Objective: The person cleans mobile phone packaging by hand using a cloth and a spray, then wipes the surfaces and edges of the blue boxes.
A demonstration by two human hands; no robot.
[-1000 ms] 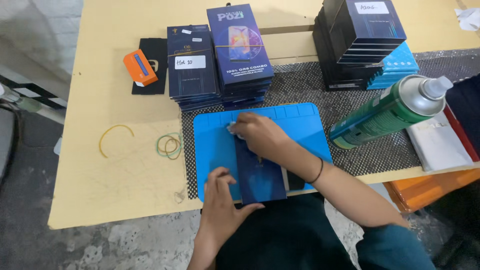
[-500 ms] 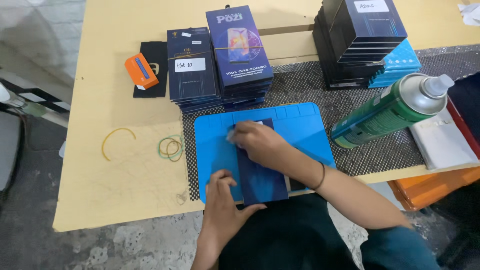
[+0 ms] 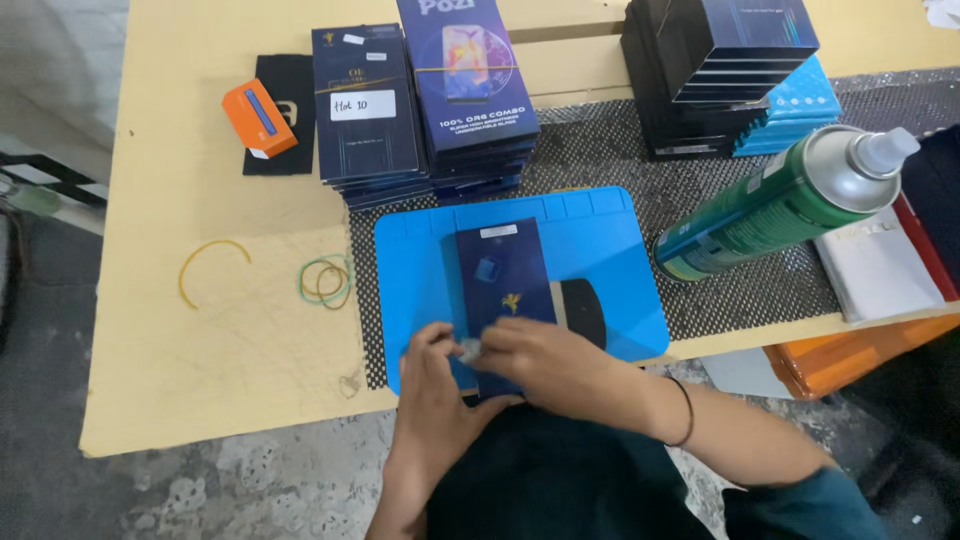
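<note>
Dark navy flat box (image 3: 503, 290) lies lengthwise on blue rubbery mat (image 3: 600, 240), small white label at its far end, gold emblem mid-face. Left hand (image 3: 435, 385) and right hand (image 3: 545, 365) meet at the box's near end; fingers of both pinch a small pale bit there, what it is can't tell. Black wristband on right wrist. Two stacks of navy boxes (image 3: 365, 110) behind the mat, one with a white rectangular label. Black box stack (image 3: 715, 70) far right. Green spray can (image 3: 775, 205), tilted, on black mesh liner. Orange small box (image 3: 258, 117). Yellow rubber band (image 3: 205, 265) and green ones on the tan tabletop (image 3: 200, 340).
</note>
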